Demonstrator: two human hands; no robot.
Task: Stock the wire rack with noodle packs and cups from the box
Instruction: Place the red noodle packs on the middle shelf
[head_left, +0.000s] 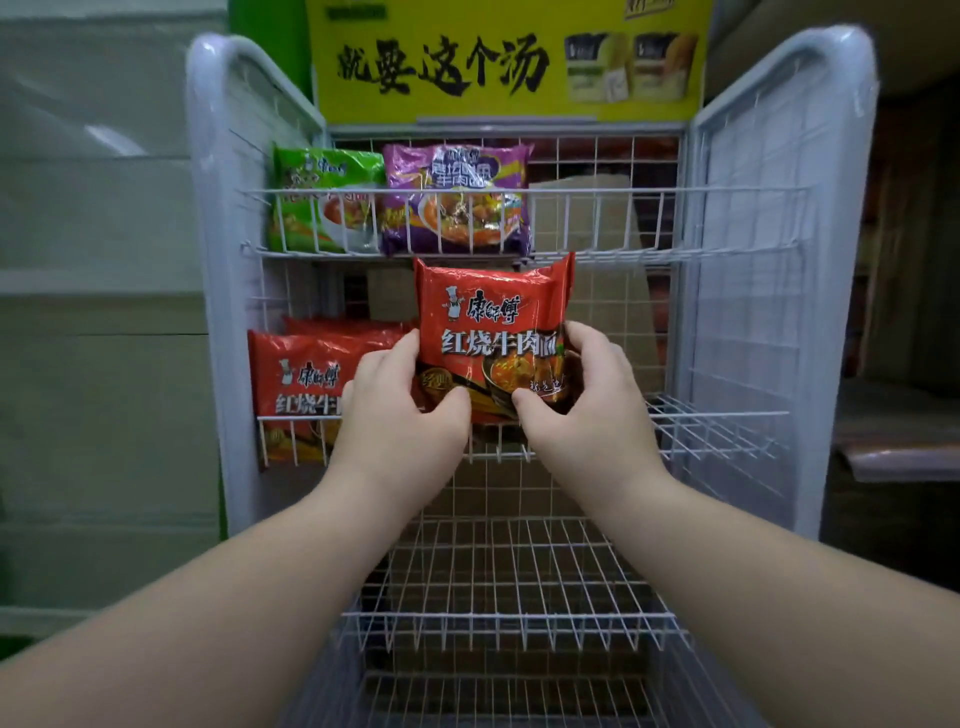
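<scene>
Both hands, left hand (400, 410) and right hand (587, 400), are pinching the red noodle pack's (493, 322) lower corners; it looks light, crinkly, probably crushable.

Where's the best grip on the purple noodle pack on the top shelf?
Pinch the purple noodle pack by its top edge, coming from above and in front. It stands upright behind the shelf's front rail, which covers its lower half, and the green pack crowds its left side.

Held red pack (493, 332) lower corners behind the hands, shelved red pack (301, 374) right side hidden, yellow sign (509, 57) top cropped
</scene>
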